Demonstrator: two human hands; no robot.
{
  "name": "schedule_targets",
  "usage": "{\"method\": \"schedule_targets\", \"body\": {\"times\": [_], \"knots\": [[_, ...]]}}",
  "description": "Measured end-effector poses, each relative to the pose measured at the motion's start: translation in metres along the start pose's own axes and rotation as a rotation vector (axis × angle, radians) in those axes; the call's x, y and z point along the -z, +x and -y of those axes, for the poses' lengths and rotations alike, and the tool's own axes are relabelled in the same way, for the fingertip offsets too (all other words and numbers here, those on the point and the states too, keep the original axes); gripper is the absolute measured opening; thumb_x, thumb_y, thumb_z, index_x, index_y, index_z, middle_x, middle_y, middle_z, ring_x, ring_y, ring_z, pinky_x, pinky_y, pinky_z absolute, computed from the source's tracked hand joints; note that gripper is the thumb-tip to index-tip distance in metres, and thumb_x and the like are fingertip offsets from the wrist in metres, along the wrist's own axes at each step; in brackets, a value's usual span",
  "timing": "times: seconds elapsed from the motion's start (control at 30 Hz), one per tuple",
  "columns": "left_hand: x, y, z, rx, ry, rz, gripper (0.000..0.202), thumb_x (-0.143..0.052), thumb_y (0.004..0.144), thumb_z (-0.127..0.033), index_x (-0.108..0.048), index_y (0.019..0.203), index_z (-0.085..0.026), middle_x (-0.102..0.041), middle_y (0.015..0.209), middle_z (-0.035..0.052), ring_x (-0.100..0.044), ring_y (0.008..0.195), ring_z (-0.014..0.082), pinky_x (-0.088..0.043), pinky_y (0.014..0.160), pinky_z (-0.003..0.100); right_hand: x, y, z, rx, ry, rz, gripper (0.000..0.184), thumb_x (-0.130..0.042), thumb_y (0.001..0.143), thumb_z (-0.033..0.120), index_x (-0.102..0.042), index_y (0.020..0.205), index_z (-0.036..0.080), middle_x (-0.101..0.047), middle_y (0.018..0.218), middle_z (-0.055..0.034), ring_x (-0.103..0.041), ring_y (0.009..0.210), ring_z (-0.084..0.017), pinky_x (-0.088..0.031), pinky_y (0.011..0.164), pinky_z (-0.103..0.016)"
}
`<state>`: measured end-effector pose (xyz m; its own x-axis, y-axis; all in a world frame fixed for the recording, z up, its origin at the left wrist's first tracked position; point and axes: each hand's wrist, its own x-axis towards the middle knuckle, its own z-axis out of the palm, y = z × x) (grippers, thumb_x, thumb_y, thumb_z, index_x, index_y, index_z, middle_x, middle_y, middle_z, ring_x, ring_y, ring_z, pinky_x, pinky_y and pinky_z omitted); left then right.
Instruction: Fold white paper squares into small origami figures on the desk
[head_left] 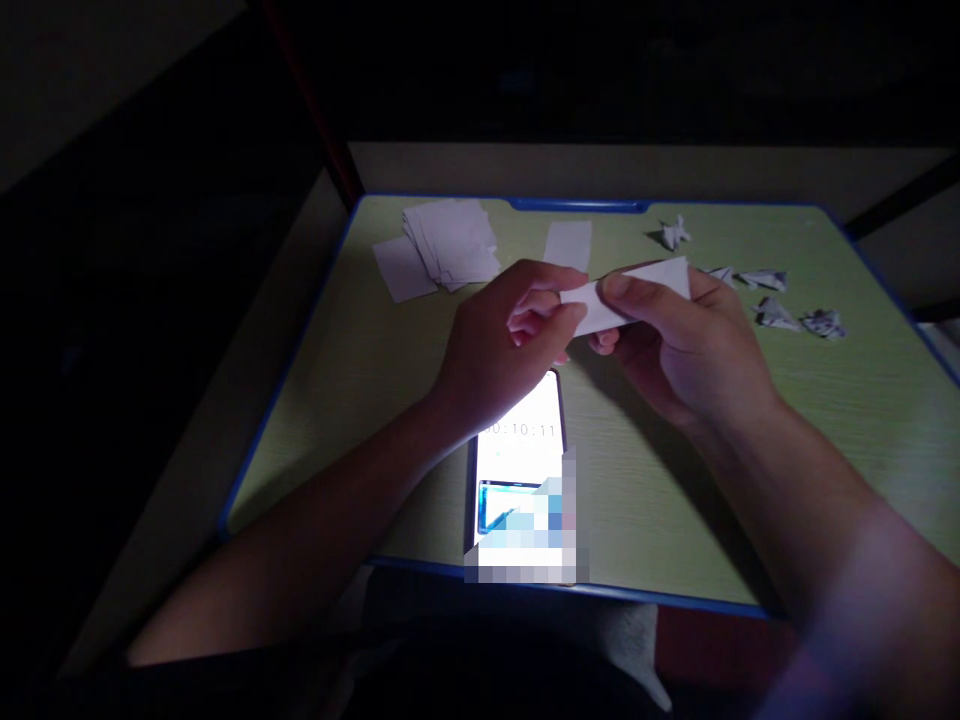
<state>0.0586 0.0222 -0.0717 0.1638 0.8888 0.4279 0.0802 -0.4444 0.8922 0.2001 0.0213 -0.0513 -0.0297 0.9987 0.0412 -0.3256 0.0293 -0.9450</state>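
A folded piece of white paper [660, 275] is held up above the table between both hands. My left hand [499, 335] pinches its left end between thumb and fingers. On the right part, my right hand [694, 335] grips it with the thumb pressed on top and the fingers beneath. A single paper sheet [568, 242] lies on the table just behind the hands. Under my left wrist lies a phone [517, 450] with a bright screen showing a timer, partly covered by the hand and by a pixelated patch.
A stack of white paper sheets [454, 240] lies at the back left of the light green table [360, 420], which has a blue edge. Several small folded paper figures, among them one standing at the back [675, 233] and a crumpled-looking one [823, 322], sit at the right.
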Motion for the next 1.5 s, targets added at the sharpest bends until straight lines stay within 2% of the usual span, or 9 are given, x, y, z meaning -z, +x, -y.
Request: {"method": "schedule_targets", "body": {"times": [0.2, 0.27, 0.47, 0.7, 0.97, 1.17, 1.33, 1.5], "knots": [[0.001, 0.000, 0.003, 0.027, -0.084, -0.083, 0.017, -0.063, 0.078, -0.012, -0.062, 0.093, -0.018, -0.065, 0.070, -0.0039, -0.066, 0.059, 0.0087, -0.058, 0.055, 0.019, 0.003, 0.000, -0.007, -0.042, 0.008, 0.090, 0.011, -0.074, 0.072, 0.026, -0.066, 0.069, 0.019, -0.061, 0.062, 0.0019, -0.048, 0.050, -0.008, -0.041, 0.048, -0.023], [0.001, -0.001, 0.007, 0.033, -0.065, -0.086, 0.017, -0.064, 0.079, -0.015, -0.062, 0.095, -0.018, -0.067, 0.073, -0.0024, -0.067, 0.062, 0.0099, -0.059, 0.058, 0.021, 0.004, 0.001, -0.011, -0.070, -0.013, 0.064, 0.011, -0.075, 0.070, 0.024, -0.066, 0.070, 0.018, -0.064, 0.067, 0.0010, -0.049, 0.051, -0.007, -0.041, 0.049, -0.023], [0.000, -0.002, 0.011, 0.045, -0.072, -0.053, 0.020, -0.065, 0.078, -0.016, -0.060, 0.097, -0.018, -0.067, 0.071, -0.0017, -0.069, 0.064, 0.0121, -0.060, 0.061, 0.023, 0.004, 0.003, -0.016, -0.083, -0.035, 0.006, 0.010, -0.074, 0.071, 0.020, -0.066, 0.069, 0.016, -0.061, 0.063, 0.0016, -0.051, 0.053, -0.007, -0.041, 0.052, -0.022], [0.002, -0.001, 0.006, -0.004, -0.010, -0.014, 0.023, -0.066, 0.076, -0.012, -0.059, 0.098, -0.015, -0.063, 0.065, -0.0030, -0.067, 0.064, 0.0109, -0.056, 0.061, 0.022, 0.007, 0.003, -0.016, -0.103, 0.049, 0.030, 0.007, -0.074, 0.069, 0.017, -0.068, 0.067, 0.016, -0.062, 0.060, 0.0017, -0.050, 0.052, -0.007, -0.040, 0.051, -0.020], [0.002, -0.002, 0.005, -0.042, 0.011, 0.010, 0.027, -0.066, 0.078, -0.013, -0.057, 0.103, -0.017, -0.068, 0.071, -0.0018, -0.068, 0.069, 0.0110, -0.058, 0.067, 0.023, 0.006, 0.003, -0.015, -0.102, 0.100, 0.052, 0.007, -0.073, 0.072, 0.015, -0.069, 0.066, 0.016, -0.063, 0.059, 0.0013, -0.052, 0.052, -0.006, -0.040, 0.050, -0.019], [0.002, -0.002, 0.007, -0.068, 0.018, -0.007, 0.027, -0.067, 0.077, -0.013, -0.059, 0.102, -0.015, -0.067, 0.071, -0.0019, -0.068, 0.067, 0.0101, -0.057, 0.065, 0.021, 0.006, 0.003, -0.013, -0.095, 0.083, 0.050, 0.011, -0.071, 0.072, 0.014, -0.067, 0.062, 0.014, -0.060, 0.055, 0.0012, -0.052, 0.051, -0.006, -0.040, 0.051, -0.020], [0.003, 0.000, 0.005, 0.014, -0.052, -0.030, 0.012, -0.061, 0.080, -0.015, -0.060, 0.092, -0.016, -0.068, 0.072, -0.0019, -0.067, 0.060, 0.0084, -0.057, 0.057, 0.019, 0.004, 0.002, -0.011, -0.071, 0.024, 0.051, 0.012, -0.071, 0.071, 0.016, -0.065, 0.061, 0.014, -0.058, 0.054, 0.0006, -0.049, 0.049, -0.007, -0.039, 0.050, -0.023], [0.004, 0.003, 0.003, 0.068, -0.028, -0.050, 0.004, -0.060, 0.080, -0.015, -0.058, 0.084, -0.015, -0.066, 0.066, -0.0033, -0.065, 0.055, 0.0070, -0.052, 0.050, 0.015, 0.005, 0.002, -0.011, -0.013, -0.069, 0.018, 0.015, -0.072, 0.070, 0.017, -0.063, 0.058, 0.018, -0.055, 0.053, 0.0019, -0.045, 0.047, -0.008, -0.037, 0.047, -0.026]]}}
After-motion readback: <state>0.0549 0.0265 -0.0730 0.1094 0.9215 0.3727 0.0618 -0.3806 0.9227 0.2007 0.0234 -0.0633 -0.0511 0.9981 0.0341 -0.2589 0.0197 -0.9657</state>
